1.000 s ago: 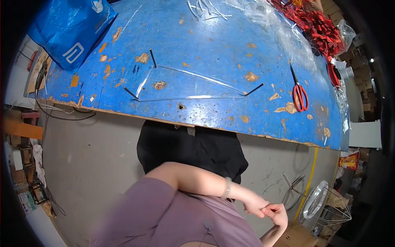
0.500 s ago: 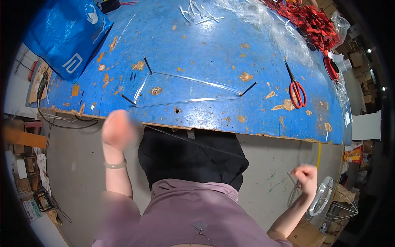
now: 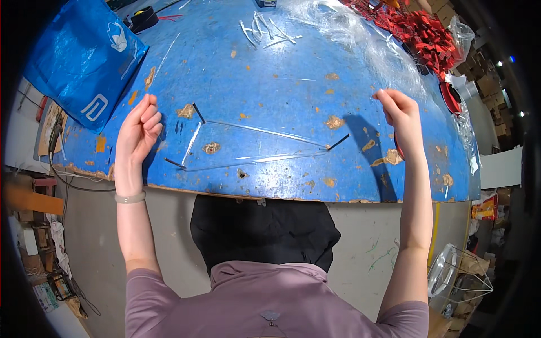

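My left hand (image 3: 141, 129) is raised over the left part of the worn blue table, its fingers curled closed. On the right, my right hand (image 3: 401, 115) is lifted with thumb and forefinger pinched together. What either hand holds, if anything, is too fine to make out. Between them, a clear strand (image 3: 265, 135) runs in a triangle around three black pegs: a far-left peg (image 3: 199, 113), a near-left peg (image 3: 174, 163) and a right peg (image 3: 338, 142). Red-handled scissors (image 3: 399, 147) are mostly hidden behind my right forearm.
A blue bag (image 3: 84, 62) stands at the left. White strips (image 3: 269, 31) lie at the back, beside a heap of clear strands (image 3: 360, 39). Red pieces (image 3: 420, 36) are piled at the far right, near a red-handled tool (image 3: 449, 97). The table's chipped front edge (image 3: 293, 199) faces me.
Both hands have risen from below the table edge to above the table, the right one by far the more. My right forearm now covers most of the scissors. The view has shifted slightly.
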The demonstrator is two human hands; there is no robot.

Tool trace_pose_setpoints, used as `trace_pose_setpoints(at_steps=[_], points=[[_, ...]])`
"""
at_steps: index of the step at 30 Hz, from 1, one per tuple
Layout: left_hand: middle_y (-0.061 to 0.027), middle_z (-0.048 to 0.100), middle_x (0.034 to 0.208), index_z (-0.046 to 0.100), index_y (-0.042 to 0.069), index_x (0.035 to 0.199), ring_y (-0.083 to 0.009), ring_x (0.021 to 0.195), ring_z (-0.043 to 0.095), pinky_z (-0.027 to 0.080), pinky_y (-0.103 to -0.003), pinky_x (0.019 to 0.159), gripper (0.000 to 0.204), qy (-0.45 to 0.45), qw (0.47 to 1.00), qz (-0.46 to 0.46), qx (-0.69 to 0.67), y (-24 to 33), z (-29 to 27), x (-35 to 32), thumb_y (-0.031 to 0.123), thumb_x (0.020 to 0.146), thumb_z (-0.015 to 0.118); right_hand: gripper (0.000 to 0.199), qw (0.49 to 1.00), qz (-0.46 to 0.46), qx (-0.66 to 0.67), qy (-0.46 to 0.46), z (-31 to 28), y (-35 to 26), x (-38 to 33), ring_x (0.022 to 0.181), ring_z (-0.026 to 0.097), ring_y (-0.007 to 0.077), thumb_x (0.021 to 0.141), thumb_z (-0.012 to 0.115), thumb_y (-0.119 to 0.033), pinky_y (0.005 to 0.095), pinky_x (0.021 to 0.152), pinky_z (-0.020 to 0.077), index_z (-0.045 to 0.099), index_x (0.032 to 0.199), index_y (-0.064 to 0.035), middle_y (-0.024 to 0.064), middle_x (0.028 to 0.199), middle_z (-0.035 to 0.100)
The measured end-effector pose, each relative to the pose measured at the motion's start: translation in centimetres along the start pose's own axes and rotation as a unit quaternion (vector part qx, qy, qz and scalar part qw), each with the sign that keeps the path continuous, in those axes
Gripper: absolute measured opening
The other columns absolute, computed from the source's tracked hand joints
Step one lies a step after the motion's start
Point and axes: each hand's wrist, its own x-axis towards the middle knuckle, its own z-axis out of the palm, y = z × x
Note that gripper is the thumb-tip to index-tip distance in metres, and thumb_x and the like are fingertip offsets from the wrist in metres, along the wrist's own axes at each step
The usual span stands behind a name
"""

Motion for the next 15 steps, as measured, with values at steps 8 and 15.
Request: trace_pose_setpoints(at_steps=[8,15], points=[[-0.0066,0.053,0.069,0.060,0.001,0.090,-0.0133,0.060,0.050,0.041,-0.026,0.055,0.016,0.059,0.635,0.195,0.745,-1.1,3.3,0.1,0.014,0.082,0.053,0.035,0.901,0.033,-0.432,0.017,-1.2,5.4,-1.5,0.048,0.052,0.0255,0.073,0.060,-0.030,0.0356,0.048,0.0388,0.055,0.063,0.0035,0.0183,0.052,0.049],[-0.0119,0.060,0.086,0.061,0.005,0.092,-0.0267,0.077,0.057,0.047,-0.032,0.067,0.016,-0.127,0.642,0.344,0.674,-6.2,13.1,-4.2,0.014,0.080,0.056,0.037,0.904,0.107,-0.413,0.040,-4.8,5.1,-11.9,0.043,0.044,0.0261,0.074,0.062,-0.027,0.0352,0.046,0.0360,0.049,0.057,0.0043,0.0171,0.049,0.046]])
